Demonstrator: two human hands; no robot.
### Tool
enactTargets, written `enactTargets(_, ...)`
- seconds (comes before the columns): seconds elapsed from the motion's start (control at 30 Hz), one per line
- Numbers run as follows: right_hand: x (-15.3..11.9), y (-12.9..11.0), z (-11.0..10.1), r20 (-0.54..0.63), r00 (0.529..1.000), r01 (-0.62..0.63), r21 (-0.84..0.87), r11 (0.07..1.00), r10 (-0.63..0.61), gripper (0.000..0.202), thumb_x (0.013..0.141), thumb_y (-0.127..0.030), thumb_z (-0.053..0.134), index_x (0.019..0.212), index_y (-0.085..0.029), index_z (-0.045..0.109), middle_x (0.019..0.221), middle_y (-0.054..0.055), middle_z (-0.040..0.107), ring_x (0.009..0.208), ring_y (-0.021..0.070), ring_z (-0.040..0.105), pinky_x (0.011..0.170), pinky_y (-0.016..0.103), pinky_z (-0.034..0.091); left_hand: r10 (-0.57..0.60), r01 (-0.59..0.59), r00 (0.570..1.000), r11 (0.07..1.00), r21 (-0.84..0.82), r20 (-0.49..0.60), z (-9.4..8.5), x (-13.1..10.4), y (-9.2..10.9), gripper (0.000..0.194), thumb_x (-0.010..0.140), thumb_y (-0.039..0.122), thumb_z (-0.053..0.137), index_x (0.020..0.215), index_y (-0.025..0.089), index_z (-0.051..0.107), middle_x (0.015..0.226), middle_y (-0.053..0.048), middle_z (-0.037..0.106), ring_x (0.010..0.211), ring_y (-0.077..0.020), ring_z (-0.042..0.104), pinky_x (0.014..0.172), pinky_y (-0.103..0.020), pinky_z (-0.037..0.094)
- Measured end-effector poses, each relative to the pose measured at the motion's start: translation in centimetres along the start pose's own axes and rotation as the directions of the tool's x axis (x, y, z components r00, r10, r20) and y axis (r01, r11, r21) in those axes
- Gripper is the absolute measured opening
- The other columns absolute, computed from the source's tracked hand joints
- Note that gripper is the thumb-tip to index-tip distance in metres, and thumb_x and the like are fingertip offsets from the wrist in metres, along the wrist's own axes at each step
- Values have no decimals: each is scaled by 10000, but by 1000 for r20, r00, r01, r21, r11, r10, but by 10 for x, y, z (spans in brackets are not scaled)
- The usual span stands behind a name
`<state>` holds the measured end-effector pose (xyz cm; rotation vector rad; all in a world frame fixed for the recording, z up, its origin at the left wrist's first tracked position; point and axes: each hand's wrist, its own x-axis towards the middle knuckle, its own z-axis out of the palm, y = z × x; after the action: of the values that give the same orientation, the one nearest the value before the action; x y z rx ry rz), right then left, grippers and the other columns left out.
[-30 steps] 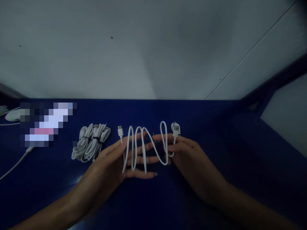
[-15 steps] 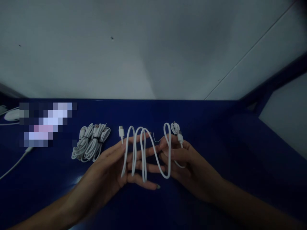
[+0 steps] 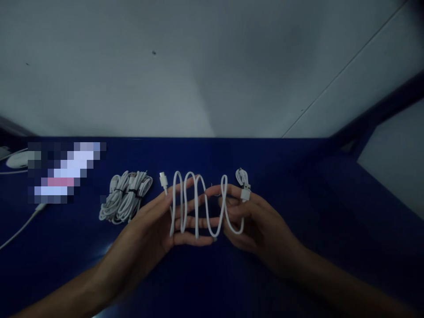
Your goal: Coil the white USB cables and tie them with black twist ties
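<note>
A white USB cable (image 3: pixel 196 207) hangs in loose loops around the outstretched fingers of my left hand (image 3: pixel 155 216). One end, with a small metal-tipped plug (image 3: pixel 163 180), sticks up past my left thumb. My right hand (image 3: pixel 255 216) grips the cable near its other end, where a wider USB plug (image 3: pixel 245 192) points up. A loop of the cable spans the gap between both hands. Behind the right hand, a small white cable bundle (image 3: pixel 242 176) lies on the table, partly hidden.
Several coiled white cables (image 3: pixel 127 194) with black ties lie left of my hands on the blue table (image 3: pixel 185 282). Farther left are a pixelated bright object (image 3: pixel 69 170), a cord (image 3: pixel 20 232) and a white rounded item (image 3: pixel 18 159). A pale wall (image 3: pixel 139 88) rises behind.
The loops have slid and tightened slightly around my left fingers. My right hand has shifted a little left, and the loop between the hands has become smaller and crosses itself.
</note>
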<state>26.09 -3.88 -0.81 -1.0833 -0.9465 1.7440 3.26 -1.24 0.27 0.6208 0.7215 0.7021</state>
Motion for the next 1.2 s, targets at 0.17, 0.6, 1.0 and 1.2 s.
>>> enactTargets(0.17, 0, 3, 2, -129, 991, 21, -65, 998, -29, 378, 967, -309, 596, 1310, -243, 741, 793, 1, 619, 582, 145, 487, 559, 301, 435, 31, -31, 1000, 999, 23, 0, 3, 1, 0, 425, 1153, 347, 492, 1548, 277, 632, 1738, -122, 454, 1392, -433, 656, 982, -521, 677)
enactTargets(0.6, 1, -2, 2, 8, 1000, 26, 51, 998, -26, 383, 1096, -387, 490, 1280, -257, 799, 1376, 85, 763, 1355, 321, 648, 1240, 551, 376, 23, -27, 998, 997, 71, 54, 1, 4, 4, 411, 1148, 306, 460, 1457, 231, 721, 1549, -146, 676, 1363, -414, 681, 966, -504, 681)
enactTargets(1.0, 2, 1, 5, -80, 997, 28, 145, 989, -16, 386, 1101, -381, 502, 1201, -194, 824, 1246, 138, 816, 1237, 334, 737, 1190, 566, 454, 23, -23, 1000, 1000, 5, 7, -4, 7, 2, 405, 1129, 323, 493, 1429, 180, 725, 1514, -191, 688, 1372, -445, 661, 966, -558, 679)
enactTargets(1.2, 2, 0, 6, -86, 996, 25, 158, 987, -12, 367, 1078, -423, 550, 1178, -210, 832, 1225, 135, 818, 1218, 327, 742, 1187, 551, 467, -29, 32, 999, 997, 77, -47, -5, 10, 2, 448, 1110, 346, 586, 1535, 217, 643, 1573, -184, 643, 1386, -416, 657, 1023, -521, 645)
